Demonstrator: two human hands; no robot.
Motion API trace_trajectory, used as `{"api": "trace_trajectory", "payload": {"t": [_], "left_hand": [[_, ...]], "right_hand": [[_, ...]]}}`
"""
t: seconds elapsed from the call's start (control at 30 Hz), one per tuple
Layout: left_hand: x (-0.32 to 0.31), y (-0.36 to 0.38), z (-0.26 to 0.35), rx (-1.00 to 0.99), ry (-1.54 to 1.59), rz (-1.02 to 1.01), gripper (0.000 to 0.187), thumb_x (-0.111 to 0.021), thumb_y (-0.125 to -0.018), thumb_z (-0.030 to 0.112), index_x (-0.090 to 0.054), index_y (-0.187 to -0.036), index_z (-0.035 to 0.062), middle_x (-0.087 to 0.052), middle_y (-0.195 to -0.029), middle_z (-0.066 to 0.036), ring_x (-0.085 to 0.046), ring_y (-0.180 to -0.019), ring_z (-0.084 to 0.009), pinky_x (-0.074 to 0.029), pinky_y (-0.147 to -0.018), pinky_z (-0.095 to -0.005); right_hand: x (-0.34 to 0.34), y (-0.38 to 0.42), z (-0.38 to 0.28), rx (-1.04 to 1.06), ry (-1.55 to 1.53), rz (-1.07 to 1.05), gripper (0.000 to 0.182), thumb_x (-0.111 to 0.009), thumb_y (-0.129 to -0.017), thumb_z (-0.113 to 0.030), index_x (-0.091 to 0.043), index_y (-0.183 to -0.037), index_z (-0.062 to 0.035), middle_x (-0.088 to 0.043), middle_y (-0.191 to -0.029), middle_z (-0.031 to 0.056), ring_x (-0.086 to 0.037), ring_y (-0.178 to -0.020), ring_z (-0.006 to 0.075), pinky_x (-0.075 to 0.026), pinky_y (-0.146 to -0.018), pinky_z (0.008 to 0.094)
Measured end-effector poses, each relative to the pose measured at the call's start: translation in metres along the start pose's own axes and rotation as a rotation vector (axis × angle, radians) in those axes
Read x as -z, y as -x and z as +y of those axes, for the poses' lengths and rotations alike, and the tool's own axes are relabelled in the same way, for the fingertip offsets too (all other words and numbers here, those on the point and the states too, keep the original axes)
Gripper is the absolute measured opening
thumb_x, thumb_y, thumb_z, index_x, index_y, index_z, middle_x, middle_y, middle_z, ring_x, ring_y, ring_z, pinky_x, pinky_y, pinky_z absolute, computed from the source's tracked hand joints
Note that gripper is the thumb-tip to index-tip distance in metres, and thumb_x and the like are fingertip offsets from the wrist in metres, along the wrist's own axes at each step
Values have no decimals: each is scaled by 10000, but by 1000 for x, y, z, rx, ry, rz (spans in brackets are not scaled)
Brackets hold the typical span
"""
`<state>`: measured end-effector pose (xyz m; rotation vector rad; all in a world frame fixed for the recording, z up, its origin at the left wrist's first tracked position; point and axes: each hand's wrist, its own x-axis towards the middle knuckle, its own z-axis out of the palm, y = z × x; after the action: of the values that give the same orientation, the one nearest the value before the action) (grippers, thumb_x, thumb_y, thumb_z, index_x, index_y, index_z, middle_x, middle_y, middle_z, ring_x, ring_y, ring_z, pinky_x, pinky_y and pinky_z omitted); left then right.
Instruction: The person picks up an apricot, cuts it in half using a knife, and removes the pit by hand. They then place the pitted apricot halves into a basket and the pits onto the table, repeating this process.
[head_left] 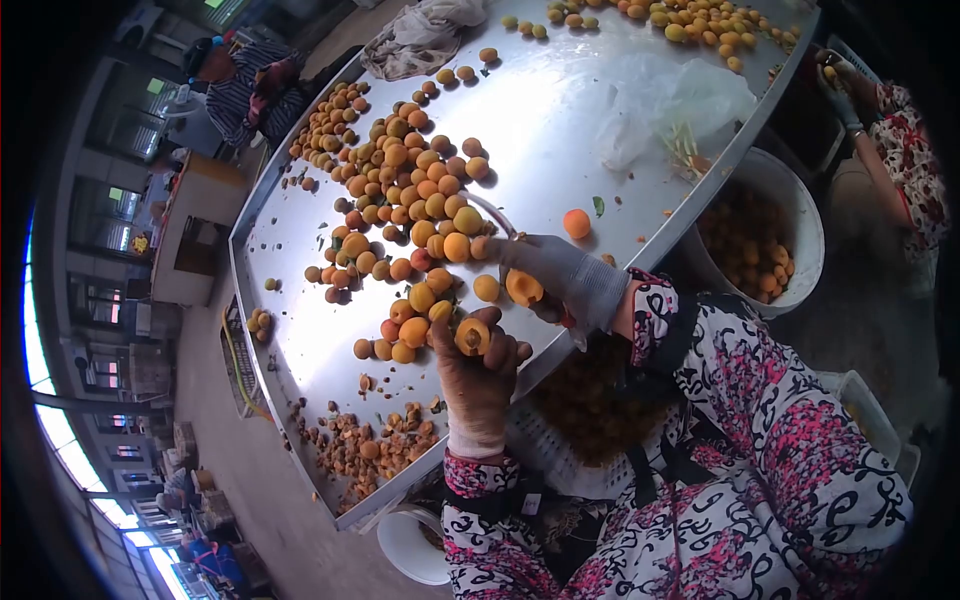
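Note:
My left hand (pixel 475 385), in a stained glove, is closed around an apricot half (pixel 473 337) whose cut face and brown pit point up. Just above it to the right, my right hand (pixel 570 280) in a grey glove grips another apricot half (pixel 523 287) with a hollow in its cut face. A thin curved metal strip (pixel 490 212) sticks out past the right fingers, and a bit of red shows under that palm. Whole apricots (pixel 410 185) lie heaped on the metal table (pixel 540 130) beyond both hands. One reddish apricot (pixel 577 223) rests apart near my right hand.
Pits and scraps (pixel 370 450) cover the table's near left corner. A plastic bag (pixel 680 110) and a cloth (pixel 420 38) lie farther off. Below the edge stand a fruit-filled crate (pixel 540 450), a white bucket (pixel 800 270) and another bucket (pixel 412 550). Other people work at right and far left.

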<state>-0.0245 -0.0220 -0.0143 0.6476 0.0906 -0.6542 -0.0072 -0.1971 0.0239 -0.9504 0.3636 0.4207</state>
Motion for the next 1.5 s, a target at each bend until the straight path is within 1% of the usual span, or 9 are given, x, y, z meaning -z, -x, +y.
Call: {"api": "trace_trajectory", "payload": {"t": [0.2, 0.43, 0.97, 1.1, 1.23, 1.3, 1.37, 1.47, 1.5], "left_hand": [[-11, -4, -3, -160, -90, 472, 461, -406, -893, 478, -561, -972, 51, -406, -537, -4, -385, -490, -136, -403, -613, -330], [-6, -1, -12, 84, -53, 89, 411, -442, -872, 418, -537, -1027, 49, -445, -601, -54, -413, -516, -157, -403, -610, -313], [-19, -15, -45, -170, -489, 177, 415, -599, -749, -80, -438, -1114, 34, -519, -969, -28, -519, -872, -80, -457, -756, -257], [-19, -15, -38, -83, -416, 259, 307, -554, -821, 18, -447, -1107, 48, -513, -934, -16, -529, -857, -82, -462, -730, -244], [2, -21, -34, 184, 211, -338, 227, -438, -911, 225, -461, -1084, 80, -498, -910, -10, -511, -742, -105, -453, -622, -238], [-17, -15, -33, 232, 282, -398, 255, -394, -931, 284, -464, -1079, 89, -494, -914, -12, -493, -703, -107, -442, -585, -241], [-39, -6, -36, -33, -417, 229, 275, -405, -928, 281, -459, -1109, 81, -505, -984, -46, -509, -729, -113, -451, -594, -242], [-5, -29, -43, -29, 252, -269, 305, -429, -915, 235, -435, -1179, 82, -497, -1112, -85, -554, -880, -135, -489, -693, -275], [3, -32, -44, -24, 249, -269, 305, -429, -915, 235, -435, -1179, 82, -497, -1112, -85, -554, -880, -135, -489, -693, -275]], "right_hand": [[-8, 8, 9, 300, 1028, -394, 456, -668, -745, -442, -634, -881, -8, -619, -712, 50, -565, -620, 70, -440, -567, 204], [1, 2, -20, 324, -158, -118, 316, -523, -889, -315, -477, -663, -98, -423, -495, -24, -351, -350, 72, -285, -342, 221], [-23, -13, 10, 1019, 168, -86, 216, -602, -861, -243, -587, -870, -27, -525, -643, -47, -473, -593, 4, -382, -499, 174], [-9, -5, -6, 571, -4, -42, 321, -487, -911, -324, -486, -711, -72, -418, -493, -34, -357, -384, 39, -274, -349, 202], [-4, -6, -12, 524, -206, -84, 350, -386, -938, -330, -449, -685, -97, -409, -477, -34, -370, -382, 60, -272, -358, 198], [2, -2, -16, 827, 539, -155, 144, -573, -823, -160, -571, -901, -40, -556, -599, 41, -555, -491, 149, -460, -481, 239], [-20, -8, 7, 1032, 563, -187, 84, -582, -775, -125, -590, -837, -68, -577, -617, 43, -580, -519, 179, -466, -488, 250], [-45, 26, 42, 1410, 1464, 181, 99, -650, -699, -156, -582, -628, -144, -611, -622, 40, -624, -577, 215, -470, -486, 271], [-44, 9, 39, 1246, 1422, -270, 226, -681, -733, -282, -554, -599, -152, -600, -589, 34, -620, -567, 181, -471, -484, 283]]}}
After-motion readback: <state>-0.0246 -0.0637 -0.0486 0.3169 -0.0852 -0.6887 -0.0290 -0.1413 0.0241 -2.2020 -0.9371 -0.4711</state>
